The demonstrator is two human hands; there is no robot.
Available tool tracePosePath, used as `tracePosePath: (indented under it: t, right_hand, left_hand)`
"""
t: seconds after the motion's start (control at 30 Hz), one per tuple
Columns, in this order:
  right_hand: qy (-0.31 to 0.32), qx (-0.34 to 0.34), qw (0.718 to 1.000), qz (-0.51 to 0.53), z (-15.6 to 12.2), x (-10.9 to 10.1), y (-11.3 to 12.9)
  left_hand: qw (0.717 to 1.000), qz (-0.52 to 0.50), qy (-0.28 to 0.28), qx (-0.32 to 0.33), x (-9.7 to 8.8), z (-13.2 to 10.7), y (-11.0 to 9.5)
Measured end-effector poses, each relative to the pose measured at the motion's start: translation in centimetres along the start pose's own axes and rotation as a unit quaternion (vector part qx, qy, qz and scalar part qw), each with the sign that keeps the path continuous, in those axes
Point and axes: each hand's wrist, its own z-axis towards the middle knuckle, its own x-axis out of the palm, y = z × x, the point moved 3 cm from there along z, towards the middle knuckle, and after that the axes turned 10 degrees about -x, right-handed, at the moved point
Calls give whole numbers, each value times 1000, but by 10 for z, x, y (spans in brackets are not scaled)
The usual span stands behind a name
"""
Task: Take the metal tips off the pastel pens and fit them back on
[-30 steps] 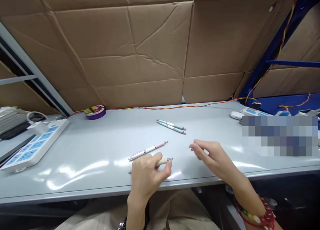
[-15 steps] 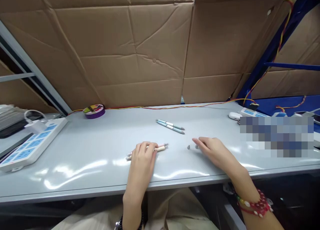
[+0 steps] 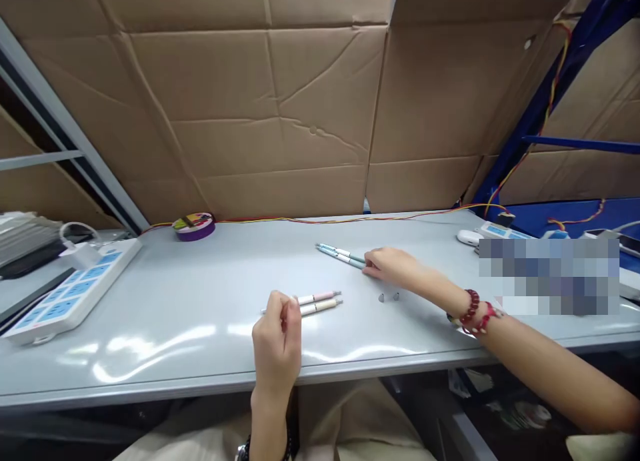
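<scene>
My left hand (image 3: 277, 334) is curled into a loose fist just in front of two pens, with nothing visible in it. The pink and white pen (image 3: 317, 297) and the cream pen (image 3: 323, 306) lie side by side on the table, their left parts partly hidden behind that hand. Farther back, my right hand (image 3: 387, 264) has its fingers closed on the right ends of two blue pens, a light blue one (image 3: 341, 255) and one with a white middle (image 3: 344, 251). Two small grey pieces (image 3: 381, 297) rest on the table below my right hand.
A purple-rimmed roll (image 3: 195, 229) stands at the back left. To the left is a white power strip (image 3: 113, 274) with a charger plugged in. Thin twisted wires (image 3: 300, 220) run along the cardboard wall (image 3: 225, 114). A white mouse-like object (image 3: 469, 237) and a blurred patch are at right.
My right hand has moved from the small grey pieces up and left to the blue pens. My left hand has drawn back off the pink and cream pens and curled into a fist.
</scene>
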Motion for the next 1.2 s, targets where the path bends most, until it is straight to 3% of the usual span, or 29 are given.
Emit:
tracePosePath:
  t: [0.07, 0.17, 0.23, 0.33, 0.4, 0.47, 0.5, 0.57, 0.63, 0.7, 0.77, 0.97, 1.1, 1.2]
  right_hand:
    - [-16, -8, 1000, -2, -2, -4, 5]
    - [-67, -15, 998, 5, -21, -26, 14]
    - [-141, -2, 990, 9, -43, -46, 20]
    - [-186, -1, 982, 36, -76, -59, 34]
    - [-154, -17, 983, 94, -91, -52, 47]
    - [-128, -41, 979, 156, -100, -40, 61]
    - [-125, -59, 973, 185, -102, -33, 69]
    - [-137, -94, 960, 227, -103, -22, 81]
    - [-163, -99, 952, 241, -100, -13, 88]
    - [-175, -86, 951, 240, -96, -6, 88]
    - [-170, -79, 954, 235, -91, 0, 84]
    - [-92, -100, 964, 227, -81, 7, 74]
    - [-38, -77, 968, 236, -75, 19, 73]
    - [-51, -36, 974, 216, -70, 31, 71]
  left_hand:
    - [1000, 0, 0, 6, -3, 1, 0]
    - [999, 28, 35, 7, -2, 1, 0]
    - [997, 42, 53, 35, 0, -2, -4]
    - [982, 6, 32, 188, 0, -17, -25]
    - [951, -30, 7, 309, -1, -32, -44]
    - [936, -17, -8, 351, 1, -45, -58]
    - [941, 4, -5, 340, 4, -48, -62]
    - [952, 57, 50, 297, 13, -50, -63]
    - [962, 95, 152, 204, 24, -45, -55]
    - [951, 135, 249, 126, 33, -40, -44]
    - [932, 174, 298, 108, 37, -35, -37]
    - [927, 259, 237, 128, 32, -24, -29]
    - [925, 264, 252, 104, 33, -17, -19]
    - [921, 270, 262, 103, 35, -12, -14]
